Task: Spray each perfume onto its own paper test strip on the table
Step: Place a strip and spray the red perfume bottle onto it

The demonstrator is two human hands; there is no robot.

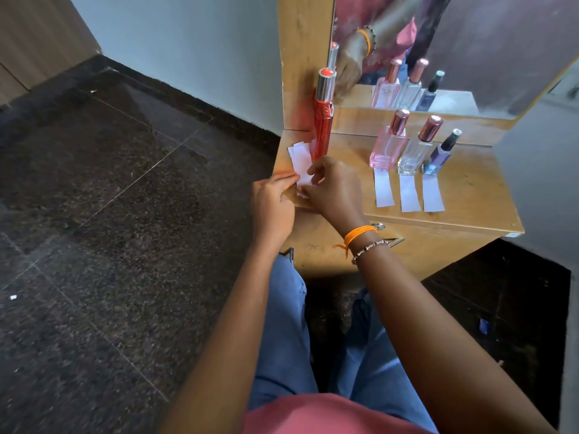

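A tall red perfume bottle point(322, 120) with a silver cap stands at the table's far left corner. A small stack of white paper strips point(299, 158) lies beside it. My left hand point(275, 198) and my right hand point(335, 189) both pinch strips from this stack at the table's left edge. Further right stand a pink bottle point(388, 145), a clear bottle point(416, 151) and a small dark blue bottle point(440, 155). A white strip lies in front of each: strip point(383, 191), strip point(409, 194), strip point(433, 194).
The wooden table point(470, 189) has a mirror point(454, 42) at its back that reflects the bottles and my hand. A drawer with a lock sits under the tabletop. Dark stone floor lies to the left, a grey wall to the right.
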